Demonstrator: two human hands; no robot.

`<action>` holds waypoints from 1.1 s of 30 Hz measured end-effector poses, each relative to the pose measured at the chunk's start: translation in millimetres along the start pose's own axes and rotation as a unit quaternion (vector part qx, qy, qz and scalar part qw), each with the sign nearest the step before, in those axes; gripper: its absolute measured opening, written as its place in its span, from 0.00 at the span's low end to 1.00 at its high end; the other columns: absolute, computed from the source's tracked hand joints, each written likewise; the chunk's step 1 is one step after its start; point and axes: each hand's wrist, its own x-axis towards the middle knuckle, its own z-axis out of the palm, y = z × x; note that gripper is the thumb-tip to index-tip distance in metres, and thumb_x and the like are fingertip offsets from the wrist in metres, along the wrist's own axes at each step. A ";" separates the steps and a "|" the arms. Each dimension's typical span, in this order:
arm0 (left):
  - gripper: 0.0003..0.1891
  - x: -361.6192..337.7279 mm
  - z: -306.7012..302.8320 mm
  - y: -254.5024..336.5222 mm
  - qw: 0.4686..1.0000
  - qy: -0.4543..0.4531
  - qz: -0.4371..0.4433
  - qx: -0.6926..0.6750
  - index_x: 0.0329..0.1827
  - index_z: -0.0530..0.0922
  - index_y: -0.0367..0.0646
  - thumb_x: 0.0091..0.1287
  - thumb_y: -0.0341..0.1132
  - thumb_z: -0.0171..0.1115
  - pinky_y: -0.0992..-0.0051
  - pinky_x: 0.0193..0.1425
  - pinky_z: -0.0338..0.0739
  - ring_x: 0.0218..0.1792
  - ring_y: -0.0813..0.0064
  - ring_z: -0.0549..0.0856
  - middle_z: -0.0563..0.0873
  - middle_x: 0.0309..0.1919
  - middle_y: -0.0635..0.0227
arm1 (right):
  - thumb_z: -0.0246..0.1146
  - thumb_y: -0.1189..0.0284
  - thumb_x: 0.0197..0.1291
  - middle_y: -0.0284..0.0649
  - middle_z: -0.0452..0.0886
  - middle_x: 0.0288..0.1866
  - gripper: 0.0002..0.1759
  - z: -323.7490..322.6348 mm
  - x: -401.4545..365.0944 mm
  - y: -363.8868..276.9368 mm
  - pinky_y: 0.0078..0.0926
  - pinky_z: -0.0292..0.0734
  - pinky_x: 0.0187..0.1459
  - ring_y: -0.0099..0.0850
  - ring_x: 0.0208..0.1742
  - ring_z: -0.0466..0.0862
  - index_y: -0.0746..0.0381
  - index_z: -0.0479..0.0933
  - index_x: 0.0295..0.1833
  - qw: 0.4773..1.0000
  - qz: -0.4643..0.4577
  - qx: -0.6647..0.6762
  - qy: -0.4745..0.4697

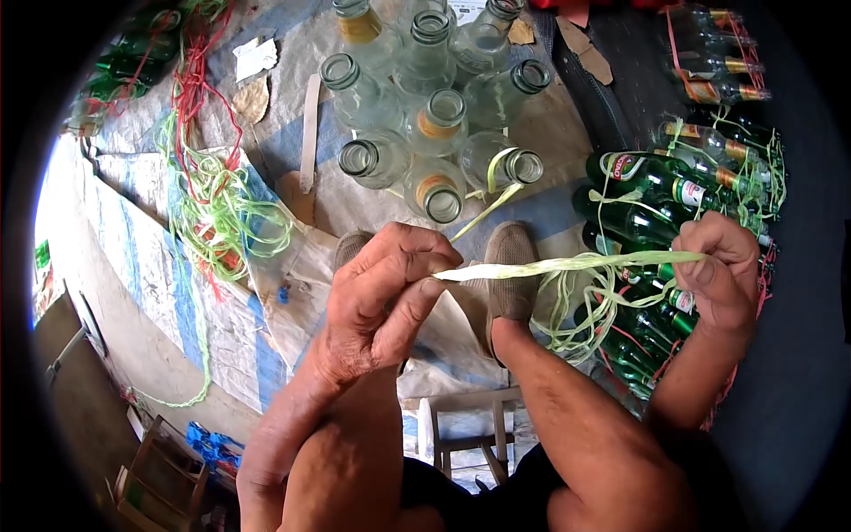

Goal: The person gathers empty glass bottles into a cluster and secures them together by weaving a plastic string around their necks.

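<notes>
A pale green plastic twine (567, 264) stretches nearly level between my two hands. My left hand (383, 297) is closed, pinching its left end between thumb and fingers. Out to the right, my right hand (720, 270) is closed on the other end, and loose loops of twine (581, 315) hang below the taut stretch. Beyond my hands stands a cluster of several clear glass bottles (434, 133), upright and close together. Around the neck of the front right bottle (496, 158) runs a strand of the same twine, trailing down toward my left hand.
Green bottles (634, 204) lie in tied bundles along the right side. A heap of green twine (226, 208) and red twine (188, 89) lies at left on a striped tarp (142, 230). My shoes (511, 275) stand just before the clear bottles. A wooden stool (461, 434) shows below.
</notes>
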 end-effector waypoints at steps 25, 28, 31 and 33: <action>0.12 -27.5 -7.9 -13.6 0.948 0.117 -0.139 -0.263 0.46 0.86 0.32 0.83 0.33 0.61 0.68 0.57 0.77 0.46 0.70 0.84 0.88 0.43 0.58 | 0.69 0.69 0.79 0.21 0.72 0.28 0.09 16.5 112.7 0.0 0.16 0.54 0.27 0.09 0.26 0.63 0.64 0.88 0.51 0.990 -0.100 -0.087 0.043; 0.12 -30.0 -10.6 -16.0 0.944 0.124 -0.147 -0.269 0.45 0.86 0.34 0.84 0.34 0.60 0.68 0.56 0.77 0.45 0.70 0.84 0.88 0.43 0.58 | 0.72 0.71 0.77 0.24 0.82 0.30 0.09 31.9 154.0 -14.8 0.17 0.68 0.32 0.12 0.31 0.74 0.67 0.90 0.51 0.956 -0.210 -0.202 0.040; 0.12 -29.2 -9.2 -17.1 0.934 0.140 -0.146 -0.296 0.47 0.85 0.35 0.85 0.34 0.59 0.71 0.53 0.77 0.40 0.75 0.82 0.89 0.44 0.57 | 0.74 0.73 0.74 0.30 0.91 0.37 0.09 56.2 194.3 -29.9 0.19 0.76 0.39 0.15 0.36 0.82 0.67 0.91 0.53 0.898 -0.335 -0.282 0.031; 0.12 -28.0 -6.8 -16.4 0.920 0.159 -0.148 -0.326 0.49 0.85 0.35 0.86 0.35 0.59 0.74 0.49 0.77 0.36 0.79 0.80 0.90 0.45 0.56 | 0.72 0.70 0.77 0.26 0.85 0.34 0.09 66.0 221.0 -36.5 0.18 0.73 0.37 0.14 0.35 0.79 0.65 0.90 0.50 0.874 -0.364 -0.320 0.011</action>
